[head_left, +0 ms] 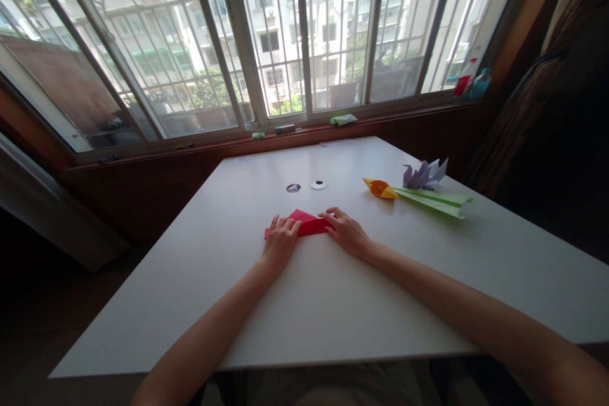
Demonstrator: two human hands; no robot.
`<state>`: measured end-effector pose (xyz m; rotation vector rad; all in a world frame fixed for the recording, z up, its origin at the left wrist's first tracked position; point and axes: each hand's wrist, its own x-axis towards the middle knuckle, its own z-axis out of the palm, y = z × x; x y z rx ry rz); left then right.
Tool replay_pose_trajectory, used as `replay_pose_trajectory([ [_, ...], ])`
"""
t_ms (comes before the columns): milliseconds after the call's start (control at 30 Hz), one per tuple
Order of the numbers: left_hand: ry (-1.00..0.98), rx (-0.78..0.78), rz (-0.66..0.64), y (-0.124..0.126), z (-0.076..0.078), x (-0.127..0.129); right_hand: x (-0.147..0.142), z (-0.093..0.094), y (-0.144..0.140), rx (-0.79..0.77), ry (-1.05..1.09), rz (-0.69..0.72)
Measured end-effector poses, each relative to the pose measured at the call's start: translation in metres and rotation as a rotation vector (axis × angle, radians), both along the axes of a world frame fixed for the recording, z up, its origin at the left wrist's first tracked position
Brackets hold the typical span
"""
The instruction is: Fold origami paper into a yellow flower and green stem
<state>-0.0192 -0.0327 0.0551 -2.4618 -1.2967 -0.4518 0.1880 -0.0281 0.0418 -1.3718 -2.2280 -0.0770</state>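
A sheet of red origami paper, folded into a long strip with a peak at its upper edge, lies on the white table. Over its left part rests my left hand, fingers bent and pressed onto the paper. At the right end, my right hand grips the strip between thumb and fingers. Both hands cover parts of the paper, so some folds are hidden.
To the right lie an orange paper boat, a light green paper plane and purple folded paper figures. Two round holes, one a cable grommet, sit beyond the hands. Bottles and small items stand on the windowsill.
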Motion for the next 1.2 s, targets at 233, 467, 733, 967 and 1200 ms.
replay_pose_trajectory([
  [233, -0.065, 0.026, -0.064, -0.001, 0.001, 0.001, 0.0, -0.001, 0.005, 0.091, 0.042, 0.075],
  [467, -0.069, -0.233, -0.294, -0.002, 0.003, -0.002, -0.001, 0.005, -0.004, -0.04, 0.041, 0.439],
  [733, -0.102, -0.27, -0.235, -0.001, -0.011, -0.004, -0.004, 0.007, -0.007, -0.128, 0.005, 0.437],
  [967, -0.049, -0.312, -0.134, 0.0, -0.015, -0.003, -0.005, 0.006, -0.005, -0.136, 0.021, 0.433],
  [1200, -0.039, -0.317, 0.098, 0.003, -0.016, -0.002, -0.005, 0.006, -0.005, -0.129, -0.002, 0.421],
])
